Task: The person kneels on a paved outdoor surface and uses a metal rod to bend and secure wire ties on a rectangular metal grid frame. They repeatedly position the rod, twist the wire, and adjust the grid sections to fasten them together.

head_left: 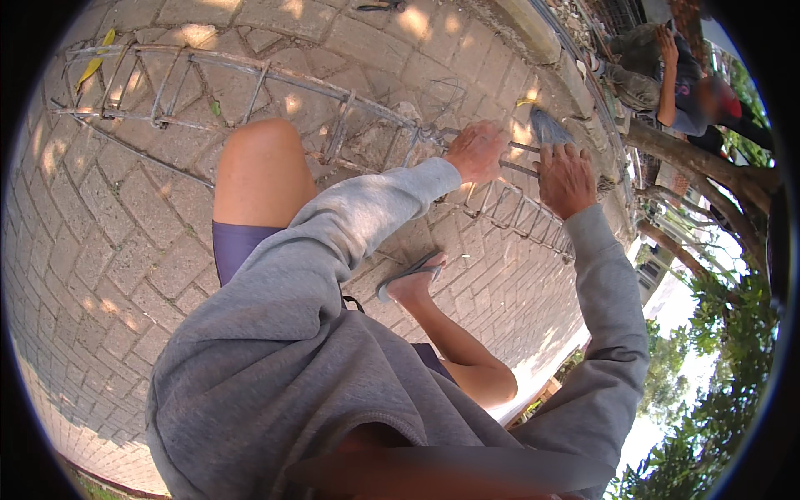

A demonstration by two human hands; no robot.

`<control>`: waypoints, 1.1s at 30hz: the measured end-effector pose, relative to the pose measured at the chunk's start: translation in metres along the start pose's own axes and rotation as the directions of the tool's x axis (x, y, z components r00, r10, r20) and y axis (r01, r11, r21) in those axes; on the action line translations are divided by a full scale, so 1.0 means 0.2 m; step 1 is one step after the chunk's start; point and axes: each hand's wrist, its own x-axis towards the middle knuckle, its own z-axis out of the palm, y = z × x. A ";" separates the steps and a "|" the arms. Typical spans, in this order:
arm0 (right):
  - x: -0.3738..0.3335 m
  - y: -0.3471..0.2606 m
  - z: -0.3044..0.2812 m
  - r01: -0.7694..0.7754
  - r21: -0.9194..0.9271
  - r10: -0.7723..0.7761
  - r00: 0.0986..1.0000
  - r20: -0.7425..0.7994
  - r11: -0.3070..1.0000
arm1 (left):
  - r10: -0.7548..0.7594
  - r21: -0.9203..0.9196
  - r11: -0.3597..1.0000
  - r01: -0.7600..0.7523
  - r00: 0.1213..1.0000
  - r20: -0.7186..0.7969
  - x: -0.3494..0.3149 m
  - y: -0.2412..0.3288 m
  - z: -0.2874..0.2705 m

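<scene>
A long cage of rusty steel rebar (337, 133) with bent stirrups lies across the paving, from the far left toward the right. My left hand (479, 152) is closed on its bars near the middle of the view, beside a stirrup. A little to the right, my right hand (568, 177) has its fingers curled over the same bars. Two bare bars run through the short gap between my hands. Both palms and the undersides of the fingers are hidden. More stirrups (517, 212) continue below and right of my hands.
Brick paving (125, 267) spreads around my bent knee and sandalled foot (412, 279). Beyond my hands lies a dark grey flat piece (548, 127) near a curb (533, 29). Another person (667, 79) sits at the upper right, by a tree branch (708, 162). A dark tool (383, 6) lies far ahead.
</scene>
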 end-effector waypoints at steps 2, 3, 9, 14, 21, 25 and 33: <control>0.01 0.02 0.03 0.005 0.023 -0.006 1.000 0.005 1.000 | 0.027 0.058 0.998 -0.030 0.999 0.036 0.00 0.00 0.00; 0.02 0.03 0.05 0.019 0.033 -0.019 1.000 -0.019 0.999 | 0.033 0.043 0.998 -0.035 0.999 0.032 0.00 0.01 0.01; 0.01 0.04 0.17 -0.040 0.112 0.037 0.999 0.025 0.993 | 0.057 0.001 0.998 -0.057 0.998 -0.003 -0.03 0.00 0.04; 0.01 0.01 0.12 -0.048 0.040 0.050 0.998 -0.037 0.998 | 0.070 0.010 0.998 -0.070 0.997 -0.027 -0.05 0.04 0.01; -0.09 -0.14 -0.10 -0.039 -0.077 0.039 0.999 -0.012 0.996 | 0.010 0.024 1.000 -0.009 0.998 -0.066 -0.07 0.11 -0.03; -0.10 -0.15 -0.16 -0.072 0.091 0.057 0.987 0.148 0.993 | -0.043 0.143 0.990 0.013 0.977 0.208 -0.05 0.09 -0.07; 0.04 -0.13 -0.33 -0.097 0.332 -0.014 0.948 0.319 0.938 | 0.168 0.083 0.986 -0.147 0.879 -0.445 -0.15 0.21 -0.07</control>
